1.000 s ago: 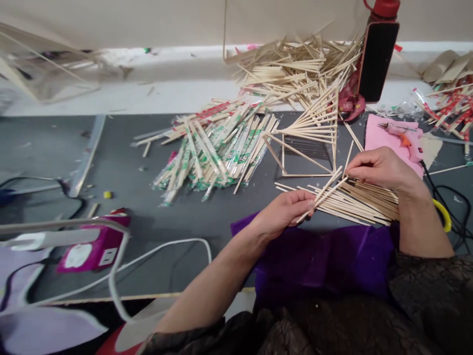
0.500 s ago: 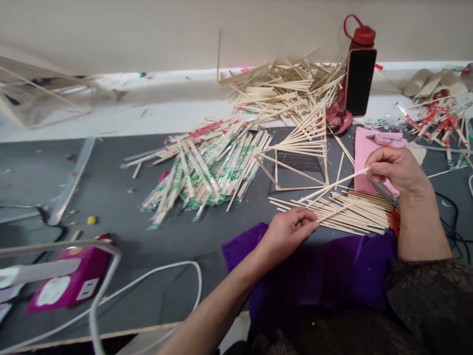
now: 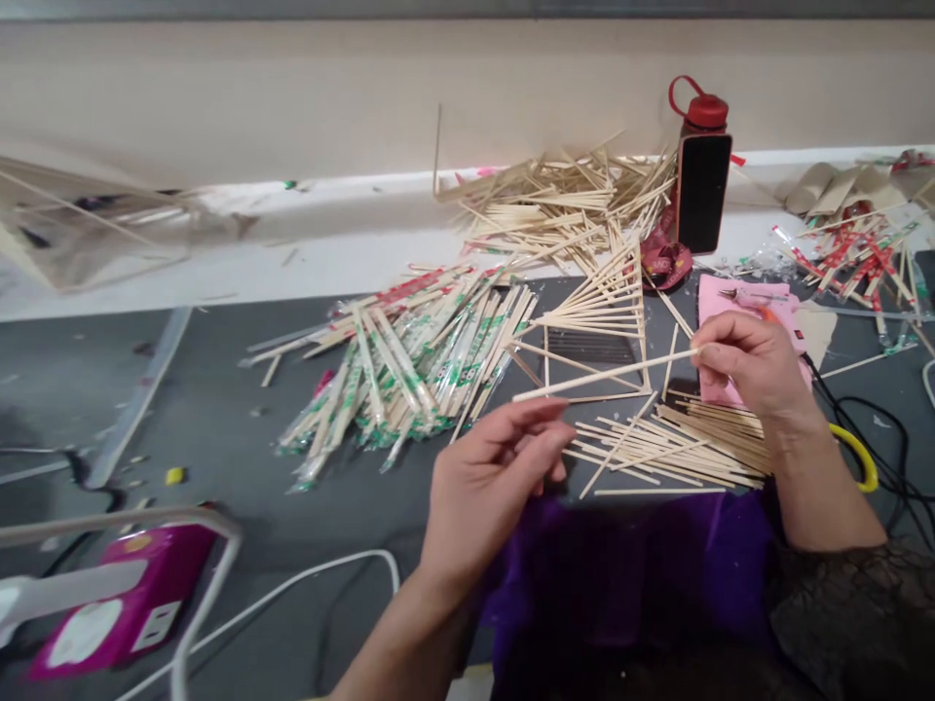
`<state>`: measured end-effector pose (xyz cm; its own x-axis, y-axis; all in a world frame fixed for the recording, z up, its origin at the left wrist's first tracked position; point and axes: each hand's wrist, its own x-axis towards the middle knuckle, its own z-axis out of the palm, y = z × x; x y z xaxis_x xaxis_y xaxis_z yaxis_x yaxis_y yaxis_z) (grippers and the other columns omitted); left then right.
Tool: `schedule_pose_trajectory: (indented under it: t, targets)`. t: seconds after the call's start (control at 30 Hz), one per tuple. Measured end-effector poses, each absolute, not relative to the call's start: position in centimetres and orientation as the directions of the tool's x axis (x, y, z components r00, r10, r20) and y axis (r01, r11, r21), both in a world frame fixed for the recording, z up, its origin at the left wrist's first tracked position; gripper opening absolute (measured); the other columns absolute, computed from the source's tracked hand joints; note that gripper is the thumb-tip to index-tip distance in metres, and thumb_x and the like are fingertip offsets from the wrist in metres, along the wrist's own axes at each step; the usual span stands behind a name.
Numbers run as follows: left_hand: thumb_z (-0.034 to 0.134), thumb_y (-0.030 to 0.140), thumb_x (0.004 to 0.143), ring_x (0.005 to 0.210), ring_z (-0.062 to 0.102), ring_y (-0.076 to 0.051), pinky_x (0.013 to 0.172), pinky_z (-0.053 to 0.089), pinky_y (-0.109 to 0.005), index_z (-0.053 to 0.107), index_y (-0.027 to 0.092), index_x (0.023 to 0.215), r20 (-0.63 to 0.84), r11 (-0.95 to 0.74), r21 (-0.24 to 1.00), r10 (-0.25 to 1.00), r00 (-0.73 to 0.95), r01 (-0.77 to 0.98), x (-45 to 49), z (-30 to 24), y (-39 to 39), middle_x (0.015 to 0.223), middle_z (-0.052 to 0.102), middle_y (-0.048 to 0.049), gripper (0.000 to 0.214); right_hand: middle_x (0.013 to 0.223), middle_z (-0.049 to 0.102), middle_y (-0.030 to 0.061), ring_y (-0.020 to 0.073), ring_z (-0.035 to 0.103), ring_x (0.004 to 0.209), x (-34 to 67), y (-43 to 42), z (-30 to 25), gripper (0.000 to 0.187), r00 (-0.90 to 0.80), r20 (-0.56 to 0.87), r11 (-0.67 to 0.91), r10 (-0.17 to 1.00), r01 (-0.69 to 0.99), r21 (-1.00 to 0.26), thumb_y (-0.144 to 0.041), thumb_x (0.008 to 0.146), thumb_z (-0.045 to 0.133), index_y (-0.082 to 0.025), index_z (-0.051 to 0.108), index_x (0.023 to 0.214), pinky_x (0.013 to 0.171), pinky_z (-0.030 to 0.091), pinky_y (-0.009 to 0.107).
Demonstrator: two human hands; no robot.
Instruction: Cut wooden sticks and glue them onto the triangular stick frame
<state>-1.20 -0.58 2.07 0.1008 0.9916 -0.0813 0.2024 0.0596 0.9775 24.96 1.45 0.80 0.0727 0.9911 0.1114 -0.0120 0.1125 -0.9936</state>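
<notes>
A thin wooden chopstick [image 3: 610, 374] is pinched at its right end between the thumb and fingers of my right hand [image 3: 756, 365]. It slants across the front of a frame built of chopsticks [image 3: 591, 313], whose upper sticks fan out like a staircase. My left hand [image 3: 493, 482] is just below the chopstick's left end, fingers bent and thumb apart, with nothing visible in it. Loose bare chopsticks [image 3: 679, 456] lie spread between my hands. Left of the frame sits a heap of chopsticks in clear, green-printed wrappers [image 3: 409, 350].
Behind is a large pile of bare sticks [image 3: 570, 195], beside a red-capped bottle [image 3: 707, 109] with a phone [image 3: 703, 195] leaning on it. A pink cloth [image 3: 712, 297], yellow handle loop [image 3: 862, 458] and black cables [image 3: 895, 419] are at right. A magenta pack [image 3: 135, 594] lies left.
My left hand has let go of a stick over the loose chopsticks and moved left and up, its fingers loosening. The chopstick in my right hand has swung nearer to level.
</notes>
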Motion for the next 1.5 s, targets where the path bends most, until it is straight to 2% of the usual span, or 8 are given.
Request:
schedule_pose_trajectory:
  t: [0.13, 0.27, 0.77, 1.03, 1.23, 1.3, 1.37, 1.5]
  targets:
    - [0.076, 0.034, 0.072, 0.05, 0.062, -0.013, 0.038, 0.042, -0.019, 0.071, 0.016, 0.099, -0.156, 0.172, 0.966, 0.983, 0.093, -0.191, 0.4, 3.1, -0.6, 0.076, 0.074, -0.0061, 0.033, 0.064, 0.062, -0.0029, 0.0078, 0.053, 0.047, 22.8, 0.9, 1.6, 0.003, -0.011, 0.177, 0.177, 0.984, -0.013, -0.984, -0.023, 0.076, 0.073, -0.02, 0.071, 0.077, 0.043, 0.039, 0.021]
    - [0.075, 0.034, 0.074, 0.048, 0.061, -0.012, 0.039, 0.046, -0.02, 0.071, 0.018, 0.087, -0.091, 0.088, 0.953, 0.996, 0.003, -0.289, 1.4, 2.6, -0.6, 0.07, 0.073, -0.0027, 0.022, 0.069, 0.064, -0.0008, 0.0088, 0.054, 0.053, 21.4, 0.5, 1.9, 0.005, -0.106, 0.199, 0.205, 0.974, 0.056, -0.977, -0.024, 0.079, 0.072, -0.019, 0.071, 0.077, 0.048, 0.041, 0.022]
    - [0.07, 0.027, 0.083, 0.062, 0.069, -0.016, 0.051, 0.054, -0.024, 0.077, 0.023, 0.085, 0.282, -0.283, 0.959, 0.959, 0.037, -0.002, 0.4, 1.1, -1.2, 0.073, 0.074, -0.0027, 0.009, 0.059, 0.056, -0.0042, 0.0057, 0.047, 0.052, 20.1, 0.0, 2.8, 0.014, -0.342, 0.231, 0.388, 0.911, 0.515, -0.764, -0.005, 0.07, 0.051, -0.016, 0.057, 0.063, 0.051, 0.034, 0.019]
    - [0.078, 0.038, 0.074, 0.051, 0.064, -0.01, 0.043, 0.051, -0.017, 0.075, 0.023, 0.082, 0.098, -0.134, 0.944, 0.987, -0.131, -0.301, 0.0, 2.7, -0.1, 0.067, 0.07, 0.0008, 0.016, 0.057, 0.048, -0.0042, 0.0095, 0.045, 0.052, 22.5, 0.3, 2.4, 0.021, -0.144, 0.102, 0.149, 0.984, 0.376, -0.915, -0.02, 0.085, 0.043, -0.02, 0.046, 0.065, 0.05, 0.035, 0.023]
    - [0.083, 0.04, 0.066, 0.05, 0.064, -0.01, 0.039, 0.048, -0.015, 0.073, 0.02, 0.08, 0.031, -0.083, 0.926, 0.989, -0.146, -0.369, -0.3, 3.0, 0.7, 0.065, 0.071, 0.0, 0.026, 0.051, 0.047, -0.0043, 0.0091, 0.043, 0.048, 23.6, 0.5, 2.5, 0.025, -0.02, 0.115, 0.107, 0.993, 0.553, -0.826, -0.019, 0.079, 0.052, -0.019, 0.047, 0.055, 0.047, 0.031, 0.023]
    - [0.082, 0.039, 0.067, 0.05, 0.065, -0.011, 0.039, 0.048, -0.015, 0.073, 0.019, 0.081, 0.018, -0.068, 0.924, 0.991, -0.134, -0.376, -0.1, 3.0, 0.6, 0.066, 0.071, -0.0006, 0.027, 0.064, 0.058, -0.0028, 0.0095, 0.05, 0.054, 23.8, 0.3, 2.9, 0.007, -0.053, 0.124, 0.132, 0.991, 0.575, -0.808, -0.012, 0.073, 0.057, -0.018, 0.06, 0.071, 0.05, 0.036, 0.022]
    - [0.082, 0.038, 0.067, 0.05, 0.065, -0.011, 0.039, 0.048, -0.015, 0.073, 0.018, 0.08, 0.007, -0.057, 0.923, 0.991, -0.131, -0.38, 0.2, 3.1, 0.4, 0.066, 0.071, -0.001, 0.026, 0.08, 0.065, -0.001, 0.0096, 0.056, 0.06, 23.5, -0.2, 3.5, 0.022, -0.111, 0.156, 0.192, 0.981, 0.546, -0.816, -0.009, 0.071, 0.061, -0.019, 0.066, 0.09, 0.053, 0.041, 0.022]
    - [0.083, 0.036, 0.066, 0.047, 0.064, -0.011, 0.038, 0.049, -0.016, 0.074, 0.017, 0.079, -0.011, -0.033, 0.916, 0.994, -0.106, -0.4, 0.9, 3.5, 0.0, 0.066, 0.072, -0.0016, 0.025, 0.08, 0.068, 0.0002, 0.0097, 0.058, 0.061, 21.6, -1.4, 4.4, 0.012, -0.286, 0.319, 0.407, 0.903, 0.335, -0.85, -0.016, 0.076, 0.072, -0.02, 0.068, 0.086, 0.052, 0.043, 0.021]
